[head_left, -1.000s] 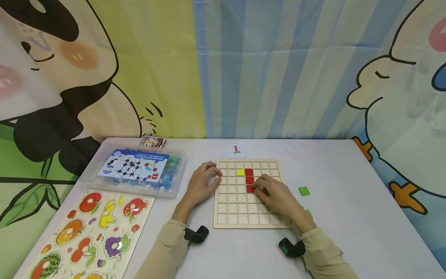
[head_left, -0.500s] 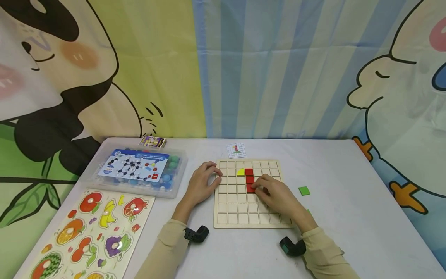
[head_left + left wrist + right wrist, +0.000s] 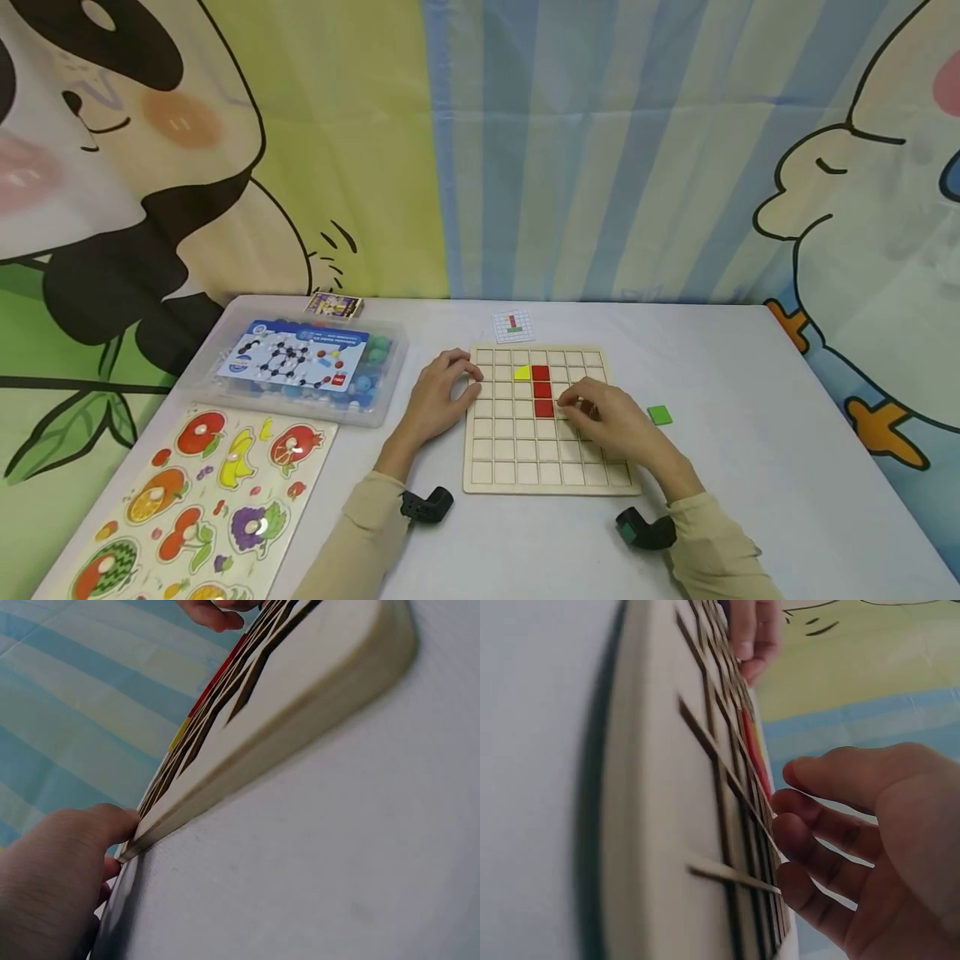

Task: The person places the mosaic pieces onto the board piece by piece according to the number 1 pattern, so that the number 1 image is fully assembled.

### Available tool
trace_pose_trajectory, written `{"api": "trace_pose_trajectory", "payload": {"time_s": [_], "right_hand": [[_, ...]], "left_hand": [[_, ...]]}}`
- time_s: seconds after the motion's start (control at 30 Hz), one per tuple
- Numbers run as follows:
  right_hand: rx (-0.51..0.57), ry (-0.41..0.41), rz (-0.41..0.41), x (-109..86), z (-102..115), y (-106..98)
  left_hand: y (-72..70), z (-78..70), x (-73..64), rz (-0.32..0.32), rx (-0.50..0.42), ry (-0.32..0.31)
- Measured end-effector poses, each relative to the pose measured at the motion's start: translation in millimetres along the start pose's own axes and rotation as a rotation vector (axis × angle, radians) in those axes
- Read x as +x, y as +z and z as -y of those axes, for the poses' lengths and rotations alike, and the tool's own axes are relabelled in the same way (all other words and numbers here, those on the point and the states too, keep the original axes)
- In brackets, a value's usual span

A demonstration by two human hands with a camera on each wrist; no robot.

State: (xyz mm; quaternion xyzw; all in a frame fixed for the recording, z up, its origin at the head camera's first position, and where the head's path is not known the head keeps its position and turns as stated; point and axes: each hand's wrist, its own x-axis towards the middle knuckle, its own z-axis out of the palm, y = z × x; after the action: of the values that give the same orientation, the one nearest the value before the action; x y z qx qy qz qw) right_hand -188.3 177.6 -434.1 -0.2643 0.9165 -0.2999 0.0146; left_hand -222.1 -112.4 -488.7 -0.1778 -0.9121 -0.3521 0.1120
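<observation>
A wooden grid board (image 3: 517, 475) lies on the table. In its upper middle are three red tiles (image 3: 542, 390) in a column, with a yellow piece (image 3: 522, 373) left of the top one. My left hand (image 3: 437, 398) rests at the board's left edge, thumb and fingertips touching the rim. In the left wrist view the thumb lies right at the board's edge. My right hand (image 3: 618, 421) hovers over the right part of the board, fingers loosely bent beside the lowest red tile. The right wrist view shows the thumb (image 3: 840, 774) apart from the fingers, with nothing between them.
A green tile (image 3: 660, 415) lies right of the board. Behind it is a small printed pattern card (image 3: 513, 327). On the left are a clear plastic case (image 3: 393, 358) of coloured balls, a small box (image 3: 334, 305) and a fruit puzzle board (image 3: 262, 467).
My right hand has drawn a little to the right, its fingertips leaving the lowest red tile, which now shows whole. My left hand stays at the board's edge. The head view has shifted slightly.
</observation>
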Motion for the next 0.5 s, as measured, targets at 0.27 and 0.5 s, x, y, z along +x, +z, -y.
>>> {"api": "trace_pose_trajectory", "payload": {"time_s": [0.27,0.5], "right_hand": [[0.012,0.069,0.009,-14.2,-15,-21],[-0.001,0.077,0.005,-34.6,-29,-33]], "left_hand": [[3.9,-1.0,-2.0,0.001,-0.001,0.003],[2.6,0.6,0.0,0.003,0.014,-0.001]]}}
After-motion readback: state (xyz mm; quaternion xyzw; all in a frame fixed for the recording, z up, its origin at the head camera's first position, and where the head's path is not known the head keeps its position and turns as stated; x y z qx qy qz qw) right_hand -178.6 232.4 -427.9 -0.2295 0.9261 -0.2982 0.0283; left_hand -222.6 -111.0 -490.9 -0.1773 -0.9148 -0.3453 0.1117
